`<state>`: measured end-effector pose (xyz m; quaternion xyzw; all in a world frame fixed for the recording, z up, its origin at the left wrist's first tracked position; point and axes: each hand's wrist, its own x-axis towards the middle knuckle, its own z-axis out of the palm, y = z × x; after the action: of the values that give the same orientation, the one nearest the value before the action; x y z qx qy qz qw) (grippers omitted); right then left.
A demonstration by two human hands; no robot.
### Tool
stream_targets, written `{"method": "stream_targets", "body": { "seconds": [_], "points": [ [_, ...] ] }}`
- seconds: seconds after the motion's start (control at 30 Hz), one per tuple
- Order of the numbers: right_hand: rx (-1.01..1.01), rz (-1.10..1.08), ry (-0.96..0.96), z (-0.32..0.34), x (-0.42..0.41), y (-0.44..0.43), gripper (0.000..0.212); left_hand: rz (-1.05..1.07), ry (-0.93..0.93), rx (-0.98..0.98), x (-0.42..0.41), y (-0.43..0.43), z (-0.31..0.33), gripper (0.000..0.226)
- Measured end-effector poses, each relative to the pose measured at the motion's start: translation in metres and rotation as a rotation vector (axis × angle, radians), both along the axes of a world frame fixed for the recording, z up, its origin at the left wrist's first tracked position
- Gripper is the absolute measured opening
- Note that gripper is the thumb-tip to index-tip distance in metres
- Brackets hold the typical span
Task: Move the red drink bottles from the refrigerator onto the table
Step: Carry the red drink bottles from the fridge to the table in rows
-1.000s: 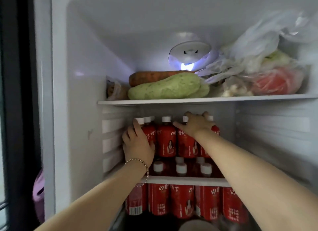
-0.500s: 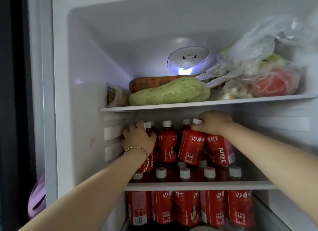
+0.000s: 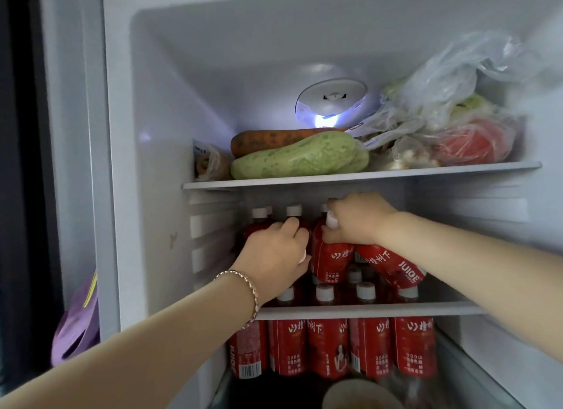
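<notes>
Two hands deep in the refrigerator (image 3: 158,110).
The right hand (image 3: 359,221) grips two tilted red juice bottles (image 3: 333,262) by the necks; the left hand (image 3: 274,254) curls its fingers round a third bottle (image 3: 302,257).

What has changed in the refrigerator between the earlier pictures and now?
The right hand gripped two red drink bottles by their necks, then tipped and lifted them forward. The left hand moved right along the row and curls round a neighbouring bottle. Vegetables and lower bottles stayed.
</notes>
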<state>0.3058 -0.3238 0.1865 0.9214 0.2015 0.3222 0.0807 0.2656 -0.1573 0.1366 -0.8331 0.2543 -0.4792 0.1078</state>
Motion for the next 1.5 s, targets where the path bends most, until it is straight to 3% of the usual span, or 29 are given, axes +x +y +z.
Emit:
{"method": "stream_targets", "body": {
  "seconds": [0.17, 0.23, 0.37, 0.5, 0.6, 0.7, 0.93, 1.07, 1.17, 1.5],
  "points": [
    [-0.315, -0.036, -0.217, -0.019, -0.021, 0.013, 0.057, -0.010, -0.032, 0.082, -0.012, 0.010, -0.010, 0.042],
    [-0.384, -0.012, -0.215, -0.027, -0.031, 0.018, 0.054, -0.045, -0.051, 0.094, -0.017, 0.014, -0.011, 0.042],
    [-0.297, -0.029, -0.207, -0.021, -0.057, 0.024, 0.046, -0.083, -0.053, 0.017, -0.039, 0.020, 0.000, 0.044],
    [-0.207, 0.023, -0.390, -0.017, -0.097, 0.029, 0.040, 0.018, 0.077, -0.208, -0.079, 0.027, 0.027, 0.035],
    [-0.056, 0.081, -0.230, -0.028, -0.124, 0.037, 0.032, 0.053, 0.203, -0.343, -0.106, 0.038, 0.034, 0.033],
    [0.041, 0.131, -0.161, -0.036, -0.148, 0.045, 0.039, 0.218, 0.354, -0.342, -0.138, 0.045, 0.023, 0.035],
    [-0.089, 0.467, 0.172, -0.089, -0.206, 0.090, 0.039, 0.564, 0.538, -0.419, -0.233, 0.067, -0.053, 0.046],
    [-0.179, 0.630, 0.319, -0.138, -0.255, 0.129, 0.047, 0.764, 0.690, -0.515, -0.313, 0.082, -0.098, 0.061],
    [-0.269, 0.792, 0.333, -0.170, -0.313, 0.157, 0.047, 0.922, 0.739, -0.624, -0.389, 0.097, -0.131, 0.057],
    [-0.367, 1.401, 0.389, -0.233, -0.606, 0.218, 0.044, 1.507, 0.574, -0.999, -0.739, 0.079, -0.200, 0.054]
  ]
}}
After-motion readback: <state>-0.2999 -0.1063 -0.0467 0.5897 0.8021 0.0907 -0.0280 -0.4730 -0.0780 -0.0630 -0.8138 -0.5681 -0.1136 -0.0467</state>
